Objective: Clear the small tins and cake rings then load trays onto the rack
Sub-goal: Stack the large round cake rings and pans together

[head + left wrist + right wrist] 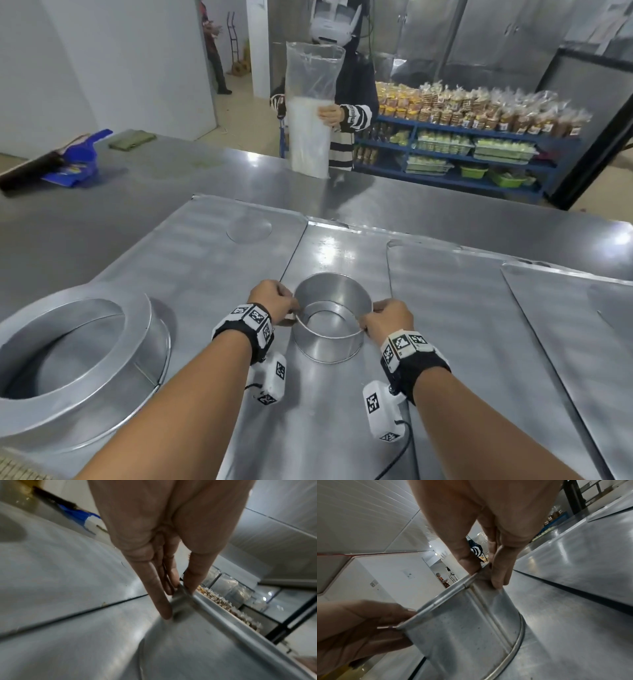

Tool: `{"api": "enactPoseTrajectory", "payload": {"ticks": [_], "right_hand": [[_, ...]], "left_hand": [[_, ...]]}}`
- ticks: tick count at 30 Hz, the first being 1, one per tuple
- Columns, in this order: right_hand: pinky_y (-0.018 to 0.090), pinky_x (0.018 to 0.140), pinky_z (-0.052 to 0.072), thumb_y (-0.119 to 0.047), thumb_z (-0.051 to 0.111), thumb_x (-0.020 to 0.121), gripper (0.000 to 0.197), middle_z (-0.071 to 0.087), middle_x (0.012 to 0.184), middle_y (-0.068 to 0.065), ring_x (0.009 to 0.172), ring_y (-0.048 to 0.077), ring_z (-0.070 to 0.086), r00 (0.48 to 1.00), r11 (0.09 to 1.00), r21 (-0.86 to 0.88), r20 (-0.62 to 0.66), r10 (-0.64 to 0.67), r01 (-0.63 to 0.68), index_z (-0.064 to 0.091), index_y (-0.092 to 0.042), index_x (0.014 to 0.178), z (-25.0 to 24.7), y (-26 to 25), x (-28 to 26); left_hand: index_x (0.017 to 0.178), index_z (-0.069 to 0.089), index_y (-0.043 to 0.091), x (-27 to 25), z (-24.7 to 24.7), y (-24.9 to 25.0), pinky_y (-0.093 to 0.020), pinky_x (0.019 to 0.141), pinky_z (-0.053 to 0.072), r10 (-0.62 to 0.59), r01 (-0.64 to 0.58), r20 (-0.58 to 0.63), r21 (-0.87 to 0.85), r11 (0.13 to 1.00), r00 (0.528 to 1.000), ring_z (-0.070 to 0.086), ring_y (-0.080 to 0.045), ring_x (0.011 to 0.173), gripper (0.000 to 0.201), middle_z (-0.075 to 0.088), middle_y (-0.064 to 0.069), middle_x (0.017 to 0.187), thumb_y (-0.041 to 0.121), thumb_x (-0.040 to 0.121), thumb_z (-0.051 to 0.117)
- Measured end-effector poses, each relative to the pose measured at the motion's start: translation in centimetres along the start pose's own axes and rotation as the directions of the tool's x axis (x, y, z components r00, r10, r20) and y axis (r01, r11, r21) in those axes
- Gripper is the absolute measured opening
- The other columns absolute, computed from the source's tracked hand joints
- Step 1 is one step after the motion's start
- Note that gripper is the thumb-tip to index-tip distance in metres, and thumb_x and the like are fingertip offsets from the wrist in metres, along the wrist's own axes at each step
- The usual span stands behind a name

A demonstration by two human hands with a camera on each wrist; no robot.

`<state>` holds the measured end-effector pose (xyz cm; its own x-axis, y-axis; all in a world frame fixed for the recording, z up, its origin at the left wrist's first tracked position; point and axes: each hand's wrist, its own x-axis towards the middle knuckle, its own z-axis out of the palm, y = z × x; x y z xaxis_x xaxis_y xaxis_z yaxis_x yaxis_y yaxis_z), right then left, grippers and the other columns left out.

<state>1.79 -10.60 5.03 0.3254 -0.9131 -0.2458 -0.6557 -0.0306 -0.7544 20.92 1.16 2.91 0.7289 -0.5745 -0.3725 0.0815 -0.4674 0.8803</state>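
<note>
Head view: both hands are at a small cake ring (pixel 331 329) that stands upright on a flat metal tray (pixel 342 246) on the steel table (pixel 102 212). The left hand (pixel 272 299) pinches the ring's rim on its left side; the right hand (pixel 390 317) pinches the rim on the opposite side. A large ring pan (pixel 73 363) sits at the near left, well apart from the small ring. Further trays (pixel 479 325) lie to the right, overlapping one another. A blue dustpan (pixel 77 161) and a folded green cloth (pixel 132 139) lie at the table's far left. Across the table a second person (pixel 349 113) holds a clear plastic bag (pixel 310 113); behind them blue shelving (pixel 455 150) carries packaged goods. Left wrist view: the left hand (pixel 164 534) has its thumb inside the rim and its fingers (pixel 159 595) extended down the ring's outer wall (pixel 180 605), the wall pinched between them; the picture is blurred. Right wrist view: the right hand (pixel 488 527) pinches the rolled rim of the cake ring (pixel 471 628) between thumb and fingers (pixel 500 572), and the left hand (pixel 359 628) grips the rim at the opposite side. The ring's lower edge appears to sit on the tray (pixel 556 615), slightly tilted in this view.
</note>
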Motion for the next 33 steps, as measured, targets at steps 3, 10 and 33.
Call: {"api": "enactPoseTrajectory", "payload": {"ticks": [3,10,33], "right_hand": [[0.052,0.064,0.059,-0.006,0.066,0.059,0.017,0.07,0.078,0.027,0.062,0.034,0.069,1.0,1.0,-0.025,0.018,-0.018,0.019,0.067,0.008,0.069,0.5,0.2,2.0],[0.042,0.058,0.062,-0.007,0.064,0.073,0.01,0.07,0.078,0.009,0.07,0.027,0.07,0.996,0.996,-0.083,0.086,-0.033,0.04,0.068,-0.016,0.069,0.7,-0.8,4.0],[0.029,0.056,0.06,-0.017,0.069,0.089,0.004,0.072,0.088,0.002,0.075,0.017,0.072,0.975,0.998,0.054,0.217,-0.039,0.028,0.071,-0.015,0.092,1.1,1.7,5.9]], "left_hand": [[0.08,0.066,-0.001,2.7,-1.1,0.8,-0.044,0.063,0.063,0.054,-0.06,0.041,0.187,0.98,0.998,0.072,-0.032,0.073,0.018,0.073,-0.019,0.089,0.015,0.09,0.064],[0.093,0.071,0.005,13.6,-4.7,3.4,-0.03,0.074,0.047,0.179,-0.159,0.066,0.799,0.58,0.982,0.065,-0.031,0.091,0.025,0.069,-0.014,0.095,0.029,0.087,0.064],[0.107,0.069,0.026,23.7,-4.9,0.2,-0.04,0.091,0.053,0.141,-0.148,0.104,0.926,0.347,0.984,0.062,-0.033,0.104,0.025,0.064,-0.008,0.112,0.028,0.085,0.058]]}}
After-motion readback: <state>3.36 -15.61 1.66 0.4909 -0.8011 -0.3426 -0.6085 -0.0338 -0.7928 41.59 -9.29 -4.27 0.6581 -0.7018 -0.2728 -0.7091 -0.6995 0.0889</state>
